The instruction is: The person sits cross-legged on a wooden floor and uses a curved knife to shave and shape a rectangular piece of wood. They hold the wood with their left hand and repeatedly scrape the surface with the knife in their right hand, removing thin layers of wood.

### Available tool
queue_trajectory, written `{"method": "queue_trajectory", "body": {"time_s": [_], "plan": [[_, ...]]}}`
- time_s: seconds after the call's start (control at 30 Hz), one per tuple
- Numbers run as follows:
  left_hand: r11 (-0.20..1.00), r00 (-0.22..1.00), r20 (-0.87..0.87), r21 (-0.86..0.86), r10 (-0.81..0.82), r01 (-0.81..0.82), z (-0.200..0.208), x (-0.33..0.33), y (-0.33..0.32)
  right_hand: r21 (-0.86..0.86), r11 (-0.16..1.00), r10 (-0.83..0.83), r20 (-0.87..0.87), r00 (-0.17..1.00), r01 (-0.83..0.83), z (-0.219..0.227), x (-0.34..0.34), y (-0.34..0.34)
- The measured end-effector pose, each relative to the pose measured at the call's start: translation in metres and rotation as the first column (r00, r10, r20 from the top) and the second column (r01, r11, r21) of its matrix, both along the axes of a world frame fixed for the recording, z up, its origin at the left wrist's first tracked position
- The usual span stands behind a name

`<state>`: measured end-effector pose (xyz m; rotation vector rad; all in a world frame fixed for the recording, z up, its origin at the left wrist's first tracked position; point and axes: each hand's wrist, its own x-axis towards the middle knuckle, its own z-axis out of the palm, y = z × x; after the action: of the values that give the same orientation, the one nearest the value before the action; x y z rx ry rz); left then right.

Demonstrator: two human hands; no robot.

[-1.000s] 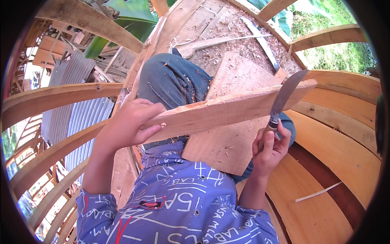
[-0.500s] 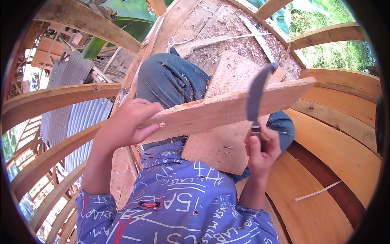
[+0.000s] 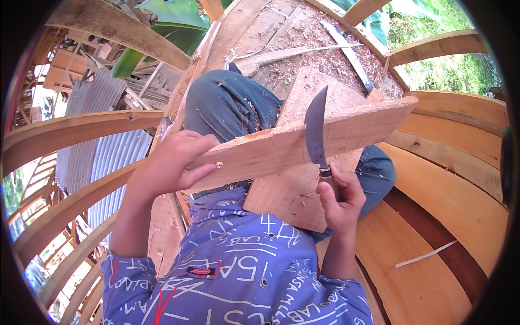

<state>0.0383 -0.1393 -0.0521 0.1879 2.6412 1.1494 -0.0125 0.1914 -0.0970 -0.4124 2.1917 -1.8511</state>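
Observation:
My left hand (image 3: 181,162) grips the left end of a long wooden plank (image 3: 260,157), thumb on its near face and fingers over the top edge. The plank stands on its edge across my lap, rising toward the right. In my right hand (image 3: 342,196) is a knife (image 3: 316,127) with a wooden handle and a broad, curved dark blade pointing up. The blade overlaps the middle of the plank; whether it touches the wood I cannot tell. Beneath the plank lies a second, wider board (image 3: 287,200), slanting between my legs.
Wood shavings cover the floor (image 3: 287,32) ahead. A long blade (image 3: 349,57) and a split wood strip (image 3: 292,54) lie there. Slatted wooden rails (image 3: 81,127) curve along the left, smooth planks (image 3: 449,162) along the right. Corrugated metal sheets (image 3: 89,103) show beyond the left rails.
My right hand and the knife have moved left along the plank, and the blade now shows sharply instead of blurred. My left hand keeps its hold, and the plank's right end sits slightly lower.

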Motion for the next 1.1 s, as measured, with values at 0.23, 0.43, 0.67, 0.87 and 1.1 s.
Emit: {"method": "queue_trajectory", "body": {"time_s": [0.23, 0.43, 0.67, 0.87, 1.1], "plan": [[1.000, 1.000, 0.003, 0.011, -0.004, 0.004, 0.000, 0.001, 0.000, 0.119, 0.990, 0.082, -0.058, 0.995, -0.074, 0.001, 0.002, 0.002], [1.000, 0.999, -0.044, 0.010, -0.017, 0.017, -0.003, -0.001, 0.002, -0.039, 0.996, -0.077, 0.124, 0.989, 0.083, 0.003, -0.007, 0.009], [1.000, 0.999, -0.044, -0.003, -0.031, 0.031, -0.001, -0.001, -0.001, -0.204, 0.951, -0.169, 0.283, 0.944, 0.231, 0.005, -0.003, 0.001], [0.999, 0.999, -0.014, -0.005, -0.036, 0.036, -0.002, 0.000, -0.002, -0.093, 0.990, -0.092, 0.179, 0.980, 0.110, 0.003, -0.001, 0.001], [1.000, 1.000, -0.018, 0.015, -0.007, 0.007, -0.004, -0.001, -0.002, -0.014, 1.000, 0.003, 0.161, 0.987, -0.001, -0.003, 0.005, 0.000]]}}
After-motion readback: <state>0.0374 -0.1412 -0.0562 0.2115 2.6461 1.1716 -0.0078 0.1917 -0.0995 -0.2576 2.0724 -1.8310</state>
